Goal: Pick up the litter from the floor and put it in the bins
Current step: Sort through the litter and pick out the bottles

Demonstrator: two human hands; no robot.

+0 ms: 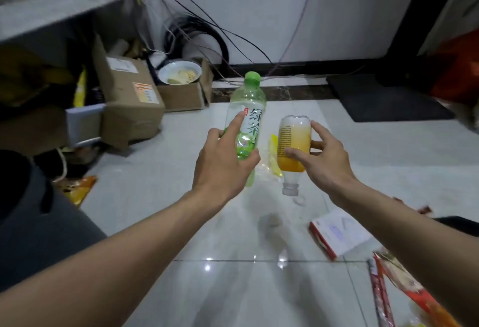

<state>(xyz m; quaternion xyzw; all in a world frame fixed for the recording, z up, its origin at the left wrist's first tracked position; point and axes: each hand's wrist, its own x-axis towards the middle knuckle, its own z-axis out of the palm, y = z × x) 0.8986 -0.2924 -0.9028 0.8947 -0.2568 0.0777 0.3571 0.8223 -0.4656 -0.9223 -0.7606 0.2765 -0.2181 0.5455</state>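
Glossy tile floor (155,171) w/ wrappers (77,189), boxes (129,98), cables (204,25).

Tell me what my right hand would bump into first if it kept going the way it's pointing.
Probably the green tea bottle gripped by your left hand: your right hand, carrying the orange bottle, points up-left at it. Depth is unclear.

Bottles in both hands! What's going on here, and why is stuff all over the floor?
A person is tidying litter off the glossy white tiled floor. The left hand grips an upright clear green plastic tea bottle with a green cap. The right hand holds a clear plastic bottle with an orange label, upside down. A flat white-and-red cardboard box and red-orange snack wrappers lie on the floor. No bin shows.
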